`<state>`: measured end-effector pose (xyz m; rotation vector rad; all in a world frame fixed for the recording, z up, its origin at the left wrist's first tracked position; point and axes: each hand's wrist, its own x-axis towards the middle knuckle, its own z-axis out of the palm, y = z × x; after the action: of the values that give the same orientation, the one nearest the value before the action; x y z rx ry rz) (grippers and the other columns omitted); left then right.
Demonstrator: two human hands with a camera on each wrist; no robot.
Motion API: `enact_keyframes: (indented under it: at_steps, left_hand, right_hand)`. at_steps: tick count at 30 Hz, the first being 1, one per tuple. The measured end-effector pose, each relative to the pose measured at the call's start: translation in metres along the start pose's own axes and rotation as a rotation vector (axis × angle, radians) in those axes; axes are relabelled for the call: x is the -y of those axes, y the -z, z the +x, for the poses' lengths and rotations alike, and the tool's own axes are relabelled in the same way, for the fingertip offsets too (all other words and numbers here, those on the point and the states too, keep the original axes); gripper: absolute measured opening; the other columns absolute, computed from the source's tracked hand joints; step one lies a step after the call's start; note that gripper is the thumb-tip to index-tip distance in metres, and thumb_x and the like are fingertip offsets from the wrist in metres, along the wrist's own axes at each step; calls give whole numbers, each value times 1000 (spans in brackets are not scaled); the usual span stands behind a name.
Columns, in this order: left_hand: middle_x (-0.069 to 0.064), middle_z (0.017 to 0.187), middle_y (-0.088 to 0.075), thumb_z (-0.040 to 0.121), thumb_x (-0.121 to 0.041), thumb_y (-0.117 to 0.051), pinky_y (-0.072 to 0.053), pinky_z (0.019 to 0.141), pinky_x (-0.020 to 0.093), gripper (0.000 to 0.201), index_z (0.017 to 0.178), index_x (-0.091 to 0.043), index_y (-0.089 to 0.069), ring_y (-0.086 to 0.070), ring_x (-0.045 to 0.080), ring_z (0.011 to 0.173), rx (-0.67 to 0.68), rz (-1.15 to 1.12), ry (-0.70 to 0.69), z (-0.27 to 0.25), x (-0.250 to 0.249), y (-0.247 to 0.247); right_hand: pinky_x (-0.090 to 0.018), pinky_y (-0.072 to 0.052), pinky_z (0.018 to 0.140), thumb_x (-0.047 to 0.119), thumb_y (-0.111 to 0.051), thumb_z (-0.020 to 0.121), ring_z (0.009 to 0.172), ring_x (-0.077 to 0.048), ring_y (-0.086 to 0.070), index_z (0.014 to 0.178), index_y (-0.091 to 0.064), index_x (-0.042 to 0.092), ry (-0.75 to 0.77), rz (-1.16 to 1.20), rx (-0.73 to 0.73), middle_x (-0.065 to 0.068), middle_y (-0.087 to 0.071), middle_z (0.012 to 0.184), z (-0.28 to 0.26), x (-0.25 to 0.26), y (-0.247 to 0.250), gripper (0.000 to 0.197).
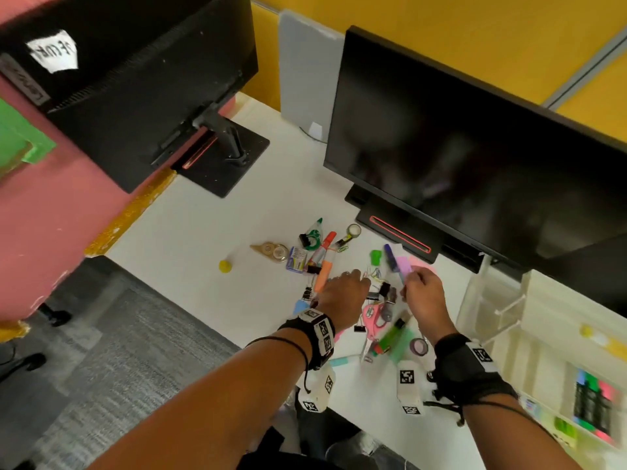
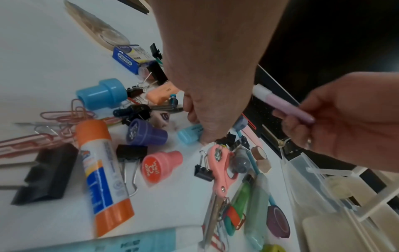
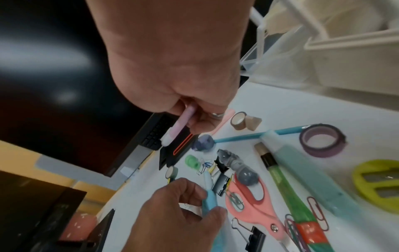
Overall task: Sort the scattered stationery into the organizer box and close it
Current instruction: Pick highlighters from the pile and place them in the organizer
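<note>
Right now we have both hands over the pile of stationery on the white desk (image 1: 190, 232), in front of the right monitor (image 1: 475, 157). Our right hand (image 1: 424, 295) is curled around a lilac pen (image 3: 179, 126), lifted clear of the desk with its white tip pointing toward the monitor's base. Our left hand (image 1: 344, 291) reaches down into the pile and grasps a light blue pen (image 3: 208, 199) between thumb and fingers; in the left wrist view its blue end (image 2: 190, 134) shows just under the fingertips, and it seems to lie on the desk, though blur makes that uncertain.

Around the left hand lie black binder clips (image 2: 130, 152), a purple stamp (image 2: 145, 133), a pink stamp (image 2: 159, 166), a blue stamp (image 2: 101, 93), a glue stick (image 2: 103, 177) and pink paper clips (image 2: 64, 114). Pink scissors (image 3: 252, 199) lie between the two hands, with a green marker (image 3: 289, 192), a teal case (image 3: 302, 170) and a purple tape roll (image 3: 321, 139) to their right. A yellow-green sharpener (image 3: 375, 184) sits further right.

The organizer (image 1: 543, 340) stands open on the desk just right of our right hand, a pale plastic box with dividers; some coloured items already lie in its near compartments (image 1: 593, 405), too blurred to name.
</note>
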<state>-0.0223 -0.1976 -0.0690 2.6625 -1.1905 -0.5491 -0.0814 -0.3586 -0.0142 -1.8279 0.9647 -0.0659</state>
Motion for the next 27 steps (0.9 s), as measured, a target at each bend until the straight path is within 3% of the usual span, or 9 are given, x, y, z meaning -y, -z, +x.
enact_keyframes:
  at_steps: [2,5,7,12,15,20,22,25,27]
  left_hand:
    - [10,112,-55,86,-14,-68,-57,73,43,42,125,-13,-52,-63,29,95,-19,36,20,3,-5,-2]
    - [10,115,-58,91,-10,-58,-57,78,39,40,130,-12,-48,-64,28,101,-49,24,63,10,-6,-1]
    - [13,114,-62,89,-10,-53,-56,82,40,45,134,-9,-46,-64,30,103,-63,-109,127,15,-9,3]
    - [18,106,-68,96,-10,-49,-45,65,32,28,123,-2,-50,-69,34,97,-45,-377,200,24,-22,22]
    - [21,97,-68,104,-15,-42,-48,63,37,16,109,-3,-52,-68,38,88,-41,-516,174,27,-30,35]
    - [1,99,-70,103,-54,-45,-49,78,31,39,114,-21,-63,-67,17,89,-36,-712,97,33,-68,62]
    - [-7,100,-71,98,-65,-49,-50,81,26,44,114,-28,-66,-66,7,92,-79,-710,14,39,-87,70]
    - [-10,107,-71,98,-51,-60,-46,81,13,35,119,-25,-70,-63,1,95,-158,-711,-145,51,-123,86]
    - [-5,112,-70,98,-39,-65,-46,87,16,33,125,-20,-69,-62,5,100,-211,-668,-256,60,-149,96]
  right_hand:
    - [-33,-39,60,16,-46,100,63,-22,-48,78,-56,14,-93,131,-59,-6,-51,70,-6,-8,13,24]
    - [-39,-37,62,26,-45,88,67,-26,-48,83,-65,2,-171,209,-111,-12,-52,74,-16,-13,31,31]
    - [-42,-36,63,29,-45,89,69,-28,-47,78,-64,7,-144,208,-121,-12,-53,74,-24,-17,45,31]
    - [-35,-41,68,42,-41,108,68,-16,-51,81,-62,23,-68,202,-77,6,-56,68,-49,-11,71,39]
    - [-19,-42,60,47,-33,111,56,-1,-52,73,-54,29,-20,219,2,16,-54,52,-67,5,89,47]
    - [-22,-38,69,59,-37,106,67,-4,-49,95,-70,29,52,272,49,25,-55,57,-77,6,125,45]
    - [-26,-40,71,64,-41,103,70,-6,-50,90,-66,29,84,252,11,22,-55,63,-76,-1,144,44]
    - [-36,-48,76,70,-45,98,78,-14,-56,87,-58,23,130,175,-80,8,-59,78,-71,-19,180,50]
    - [-41,-49,77,67,-45,100,79,-19,-59,90,-58,18,168,89,-168,-3,-61,82,-67,-36,207,52]
